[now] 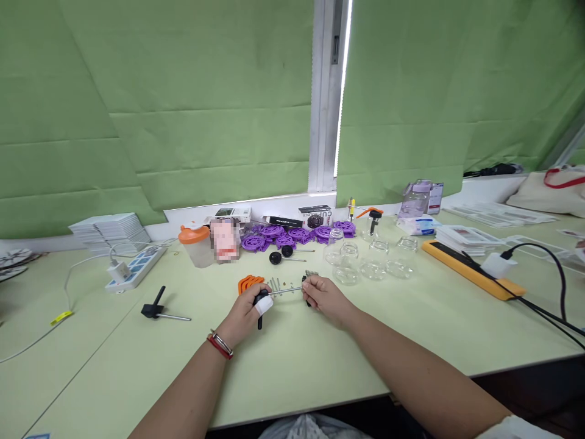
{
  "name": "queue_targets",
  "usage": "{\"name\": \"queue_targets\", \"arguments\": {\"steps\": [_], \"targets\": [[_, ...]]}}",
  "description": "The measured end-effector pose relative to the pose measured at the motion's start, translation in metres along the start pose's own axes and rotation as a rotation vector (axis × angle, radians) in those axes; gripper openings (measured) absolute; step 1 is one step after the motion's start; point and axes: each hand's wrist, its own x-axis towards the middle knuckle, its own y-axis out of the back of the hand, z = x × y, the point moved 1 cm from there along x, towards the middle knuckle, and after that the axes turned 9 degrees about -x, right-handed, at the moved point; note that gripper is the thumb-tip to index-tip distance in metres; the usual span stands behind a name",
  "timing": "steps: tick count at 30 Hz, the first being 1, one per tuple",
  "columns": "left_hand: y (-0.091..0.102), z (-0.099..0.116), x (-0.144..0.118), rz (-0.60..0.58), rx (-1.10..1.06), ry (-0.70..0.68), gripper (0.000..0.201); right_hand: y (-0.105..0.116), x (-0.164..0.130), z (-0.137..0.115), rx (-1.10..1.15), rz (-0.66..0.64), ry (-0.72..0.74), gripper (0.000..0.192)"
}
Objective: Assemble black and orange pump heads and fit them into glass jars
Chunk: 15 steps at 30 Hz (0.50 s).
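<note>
My left hand [247, 311], with a white wrap on one finger, is closed around a black handle [260, 322] that has a thin metal rod [287, 290] sticking out to the right. At the far end of that rod, my right hand [329, 300] pinches a small black part [309, 300], mostly covered by the fingers. A coil spring [311, 273] shows just behind those fingertips. Orange handles [249, 283] and several screws [275, 285] lie beyond my hands. To the left rests a similar black handle with a rod [153, 310].
Purple round plastic parts [299, 236] are piled at the back, with two black-knobbed rods [275, 258] before them. Glass vessels [346, 274] stand right of centre. An orange power strip [470, 270] lies right; a white power strip [139, 268] and orange-lidded cup [195, 247] are left.
</note>
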Motion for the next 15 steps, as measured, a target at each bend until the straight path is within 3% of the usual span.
{"name": "queue_targets", "arguments": {"steps": [7,15], "targets": [[0.0,0.0,0.0,0.01,-0.012,-0.003,0.02,0.001,-0.001,-0.003,0.006,0.002,0.003,0.036],[0.001,0.004,0.0,0.012,-0.017,-0.005,0.018,0.004,0.006,0.009,-0.037,0.021,0.058,0.027]]}}
